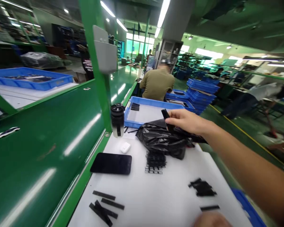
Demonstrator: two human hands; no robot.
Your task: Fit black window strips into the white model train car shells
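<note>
My right hand (183, 121) reaches out over a crumpled black plastic bag (153, 137). Between its thumb and fingers it pinches a flat black strip (165, 114), tilted upright. At the bottom edge a blurred part of my left hand (211, 219) shows; its fingers cannot be made out. Closest to it lies a single black strip (210, 208), with a heap of black pieces (203, 188) just beyond. Several loose black strips (112, 203) lie at the near left. In front of the bag sits a pile of small black frame-like parts (155, 161).
A blue tray (156, 102) with a row of black strips stands behind the bag. On the left are a phone (111, 164), a white case (125, 147) and a dark bottle (117, 121), beside a green conveyor (49, 135). Ahead, a person (158, 82) sits near stacked blue crates (201, 94).
</note>
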